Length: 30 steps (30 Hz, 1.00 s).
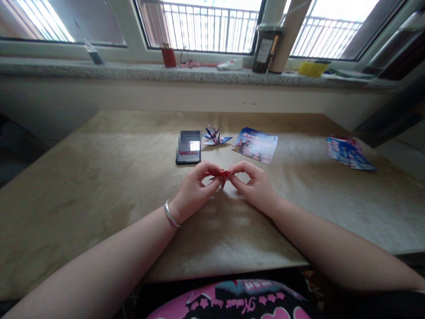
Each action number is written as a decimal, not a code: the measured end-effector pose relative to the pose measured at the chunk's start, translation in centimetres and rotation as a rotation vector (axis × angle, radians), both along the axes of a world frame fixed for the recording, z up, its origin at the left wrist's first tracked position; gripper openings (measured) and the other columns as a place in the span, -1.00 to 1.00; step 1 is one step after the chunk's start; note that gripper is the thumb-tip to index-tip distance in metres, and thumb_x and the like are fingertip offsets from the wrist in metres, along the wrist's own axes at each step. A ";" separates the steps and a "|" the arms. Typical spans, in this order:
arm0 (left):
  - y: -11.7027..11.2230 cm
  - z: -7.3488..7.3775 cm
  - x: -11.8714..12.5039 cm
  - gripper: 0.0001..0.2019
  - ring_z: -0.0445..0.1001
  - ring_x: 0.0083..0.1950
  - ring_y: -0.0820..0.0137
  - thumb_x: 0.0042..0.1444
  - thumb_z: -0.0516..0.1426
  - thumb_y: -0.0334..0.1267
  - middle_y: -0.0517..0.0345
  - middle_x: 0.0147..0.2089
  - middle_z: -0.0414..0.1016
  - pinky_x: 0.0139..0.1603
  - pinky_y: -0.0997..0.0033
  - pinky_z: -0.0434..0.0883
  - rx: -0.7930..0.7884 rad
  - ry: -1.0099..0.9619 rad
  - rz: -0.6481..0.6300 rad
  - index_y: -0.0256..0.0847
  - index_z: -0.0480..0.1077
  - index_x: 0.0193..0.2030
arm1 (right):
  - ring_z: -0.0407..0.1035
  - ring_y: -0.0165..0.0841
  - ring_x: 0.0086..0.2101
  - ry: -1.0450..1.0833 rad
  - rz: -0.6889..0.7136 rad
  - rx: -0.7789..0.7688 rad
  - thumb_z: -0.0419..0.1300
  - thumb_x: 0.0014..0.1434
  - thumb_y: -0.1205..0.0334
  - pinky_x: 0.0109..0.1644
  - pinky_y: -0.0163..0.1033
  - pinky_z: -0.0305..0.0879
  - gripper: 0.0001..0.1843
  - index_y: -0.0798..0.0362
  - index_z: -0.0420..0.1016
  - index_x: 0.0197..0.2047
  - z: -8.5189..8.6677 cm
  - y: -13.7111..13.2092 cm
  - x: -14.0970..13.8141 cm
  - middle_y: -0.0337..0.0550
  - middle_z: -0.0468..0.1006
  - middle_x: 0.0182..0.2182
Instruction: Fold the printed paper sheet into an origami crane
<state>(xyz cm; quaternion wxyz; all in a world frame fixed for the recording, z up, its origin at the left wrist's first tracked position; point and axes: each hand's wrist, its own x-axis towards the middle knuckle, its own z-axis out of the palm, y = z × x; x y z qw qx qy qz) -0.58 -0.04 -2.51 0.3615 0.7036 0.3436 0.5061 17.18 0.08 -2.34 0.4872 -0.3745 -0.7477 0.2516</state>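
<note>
A small red folded paper piece (pixel 224 176), with pointed ends, is held between both hands just above the table. My left hand (pixel 201 180) pinches its left side between thumb and forefinger, and a silver bangle is on that wrist. My right hand (pixel 255 182) pinches the opposite side with thumb and fingertips. The fingertips cover parts of the paper. Beyond the hands stand blue, white and pink origami cranes (pixel 216 136), close together so that I cannot count them. To their right lies a stack of square patterned paper (pixel 256 144).
A phone (pixel 188 148) lies on the wooden table (pixel 83 190), left of the cranes. More printed blue packets or sheets (pixel 350 153) rest at the far right. On the granite windowsill (pixel 133 73) stand a red container (pixel 168 56), a dark jar (pixel 264 49) and a yellow item (pixel 312 68).
</note>
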 end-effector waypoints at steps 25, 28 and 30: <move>-0.4 0.8 0.0 -0.97 0.40 -0.25 0.44 0.09 0.13 -0.40 0.17 -0.32 0.39 -0.18 0.43 0.38 0.146 0.119 0.035 -0.21 0.36 -0.33 | 0.41 -0.40 -0.35 -0.020 0.025 0.060 0.16 0.10 0.32 -0.23 -0.24 0.42 -0.95 -0.01 0.44 -0.33 0.3 -0.5 -0.1 -0.24 0.53 -0.39; -0.5 0.9 0.1 -0.96 0.40 -0.26 0.44 0.09 0.12 -0.41 0.17 -0.32 0.40 -0.19 0.44 0.37 0.177 0.145 0.032 -0.21 0.37 -0.33 | 0.41 -0.38 -0.32 -0.038 0.041 0.065 0.16 0.10 0.32 -0.22 -0.23 0.41 -0.94 -0.02 0.43 -0.32 0.3 -0.5 -0.1 -0.23 0.52 -0.38; -0.6 0.9 0.1 -0.93 0.38 -0.27 0.45 0.08 0.11 -0.43 0.18 -0.33 0.40 -0.21 0.45 0.36 0.207 0.170 0.037 -0.21 0.38 -0.34 | 0.40 -0.38 -0.31 -0.058 0.059 0.074 0.14 0.11 0.33 -0.22 -0.23 0.39 -0.92 -0.03 0.42 -0.32 0.3 -0.5 -0.1 -0.23 0.51 -0.38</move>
